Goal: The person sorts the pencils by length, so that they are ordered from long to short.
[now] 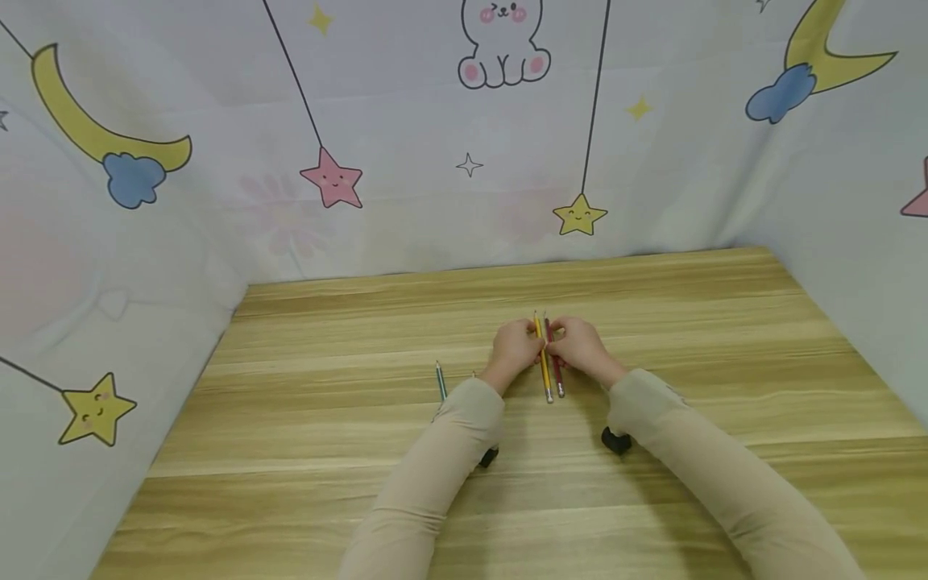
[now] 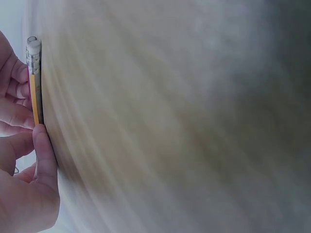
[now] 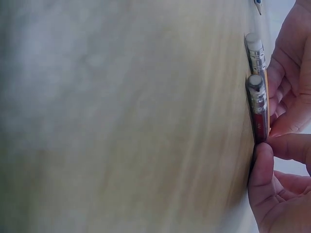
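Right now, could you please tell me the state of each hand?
Left hand: closed, holding the yellow pencil.
Right hand: closed, holding the dark red pencil.

In the head view, the left sleeve (image 1: 428,467) hides the lower part of the green pencil (image 1: 441,382); of another pencil (image 1: 474,374), only a tip appears. The left hand (image 1: 516,346) covers part of the yellow pencil (image 1: 547,385), the right hand (image 1: 582,346) part of the red pencil (image 1: 558,379). The upper edge cuts the drawn animal (image 1: 503,48). Both wrist views show the bench (image 2: 146,121) blurred.
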Demonstrator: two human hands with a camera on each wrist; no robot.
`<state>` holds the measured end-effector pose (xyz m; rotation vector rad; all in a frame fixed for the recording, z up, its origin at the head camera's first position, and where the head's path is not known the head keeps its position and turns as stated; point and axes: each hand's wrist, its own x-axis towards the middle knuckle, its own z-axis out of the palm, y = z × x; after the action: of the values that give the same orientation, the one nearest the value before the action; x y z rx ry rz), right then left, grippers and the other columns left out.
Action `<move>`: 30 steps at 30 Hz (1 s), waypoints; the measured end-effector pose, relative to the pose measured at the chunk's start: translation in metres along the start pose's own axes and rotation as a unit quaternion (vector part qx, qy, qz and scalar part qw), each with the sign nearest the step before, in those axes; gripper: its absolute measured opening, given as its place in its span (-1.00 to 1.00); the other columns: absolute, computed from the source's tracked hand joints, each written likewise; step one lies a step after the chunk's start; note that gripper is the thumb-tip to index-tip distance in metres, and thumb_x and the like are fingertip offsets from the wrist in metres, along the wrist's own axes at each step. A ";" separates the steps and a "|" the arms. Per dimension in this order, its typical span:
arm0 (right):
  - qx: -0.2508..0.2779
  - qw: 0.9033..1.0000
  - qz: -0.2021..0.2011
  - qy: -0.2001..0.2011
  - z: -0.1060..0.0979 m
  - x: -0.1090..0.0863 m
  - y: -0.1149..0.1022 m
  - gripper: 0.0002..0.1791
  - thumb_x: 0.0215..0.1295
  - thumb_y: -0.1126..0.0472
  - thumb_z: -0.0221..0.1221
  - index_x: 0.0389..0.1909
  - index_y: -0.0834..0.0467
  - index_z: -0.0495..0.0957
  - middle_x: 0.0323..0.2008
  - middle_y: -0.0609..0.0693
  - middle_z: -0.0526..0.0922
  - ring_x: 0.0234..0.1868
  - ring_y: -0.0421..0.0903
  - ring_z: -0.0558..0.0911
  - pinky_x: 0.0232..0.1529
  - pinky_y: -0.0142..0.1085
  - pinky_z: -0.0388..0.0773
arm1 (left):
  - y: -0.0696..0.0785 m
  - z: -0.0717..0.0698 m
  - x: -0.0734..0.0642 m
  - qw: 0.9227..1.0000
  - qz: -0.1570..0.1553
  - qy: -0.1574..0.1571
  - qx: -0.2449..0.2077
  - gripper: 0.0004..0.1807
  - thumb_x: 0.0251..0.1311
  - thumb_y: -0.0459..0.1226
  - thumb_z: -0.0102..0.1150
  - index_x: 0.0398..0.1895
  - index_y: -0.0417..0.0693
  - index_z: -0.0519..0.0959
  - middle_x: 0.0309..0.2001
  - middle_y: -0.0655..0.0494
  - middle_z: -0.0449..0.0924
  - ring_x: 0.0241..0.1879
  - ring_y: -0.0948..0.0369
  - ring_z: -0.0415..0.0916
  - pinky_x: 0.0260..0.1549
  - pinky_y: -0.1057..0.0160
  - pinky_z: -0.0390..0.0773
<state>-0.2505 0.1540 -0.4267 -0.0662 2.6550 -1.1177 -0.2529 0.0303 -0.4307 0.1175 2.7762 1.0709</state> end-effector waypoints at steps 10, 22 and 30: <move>0.033 0.999 0.004 -0.015 -0.001 -0.008 -0.003 -0.55 0.08 0.35 0.12 0.03 0.40 0.34 -0.66 0.04 0.56 -0.78 -0.24 0.43 -0.69 -0.42 0.46 | 0.000 0.000 -0.002 1.000 -0.001 -0.003 -0.001 -0.63 0.10 -0.24 0.10 -0.01 -0.19 0.46 -0.67 0.09 0.59 -0.78 0.38 0.40 -0.76 0.53 0.25; 0.042 0.999 -0.003 -0.012 -0.001 -0.011 0.002 -0.50 0.07 0.35 0.13 0.05 0.44 0.30 -0.71 0.03 0.52 -0.78 -0.24 0.45 -0.72 -0.41 0.46 | -0.001 0.000 -0.003 1.000 -0.008 -0.010 -0.016 -0.61 0.10 -0.24 0.11 0.00 -0.20 0.44 -0.62 0.09 0.60 -0.74 0.37 0.43 -0.74 0.52 0.29; 0.073 0.997 -0.001 -0.018 -0.007 -0.016 0.006 -0.56 0.12 0.33 0.07 0.05 0.40 0.31 -0.64 0.06 0.53 -0.73 -0.20 0.47 -0.68 -0.36 0.49 | -0.001 -0.007 -0.006 0.999 0.003 -0.031 -0.008 -0.59 0.06 -0.24 0.13 0.00 -0.21 0.43 -0.52 0.05 0.62 -0.66 0.33 0.47 -0.66 0.51 0.34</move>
<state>-0.2365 0.1649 -0.4229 -0.0603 2.5341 -1.2943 -0.2483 0.0240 -0.4250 0.1535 2.7131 1.0733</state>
